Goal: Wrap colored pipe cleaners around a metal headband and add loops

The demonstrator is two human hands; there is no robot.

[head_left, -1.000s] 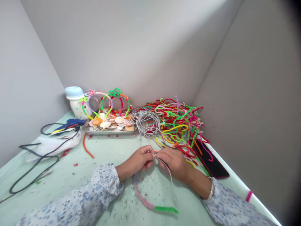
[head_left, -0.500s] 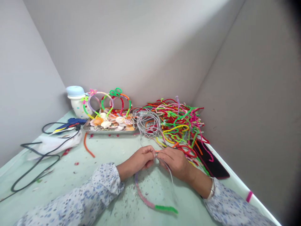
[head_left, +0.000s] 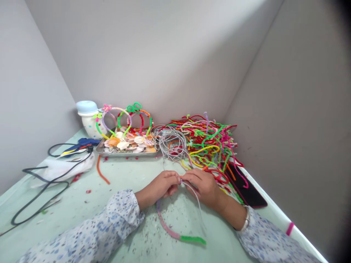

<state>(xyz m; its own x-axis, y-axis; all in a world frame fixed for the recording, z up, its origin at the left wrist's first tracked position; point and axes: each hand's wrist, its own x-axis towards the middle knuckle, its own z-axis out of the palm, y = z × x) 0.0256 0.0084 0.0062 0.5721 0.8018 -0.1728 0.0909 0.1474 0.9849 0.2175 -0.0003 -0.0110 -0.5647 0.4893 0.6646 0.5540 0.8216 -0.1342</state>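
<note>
Over the middle of the table, my left hand (head_left: 165, 183) is closed in a pinch on a bendy wire wrapped in fuzzy pipe cleaner (head_left: 168, 227). Its wrapped part curves below that hand in purple, then pink, with a green end. From my fingertips a bare grey stretch of the wire (head_left: 197, 201) arcs down to the right. My right hand (head_left: 202, 187) meets the left, thumb and fingers pressed together at the wire. A bit of purple and a bit of orange show at the fingertips. Exactly what the right fingers grip is partly hidden.
Behind my hands lie a coil of grey wire (head_left: 173, 143), a heap of pipe cleaners (head_left: 211, 135) and red-handled scissors (head_left: 219, 176). A metal tray (head_left: 131, 155) holds shells, with decorated hoops (head_left: 117, 109) above it. A black cable (head_left: 41, 179) loops at left; a dark phone-like slab (head_left: 253, 195) lies right.
My right fingers have shifted slightly at the pinch, and a purple bit now shows there. The bare wire's arc has moved a little. My left hand stays nearly where it was.
</note>
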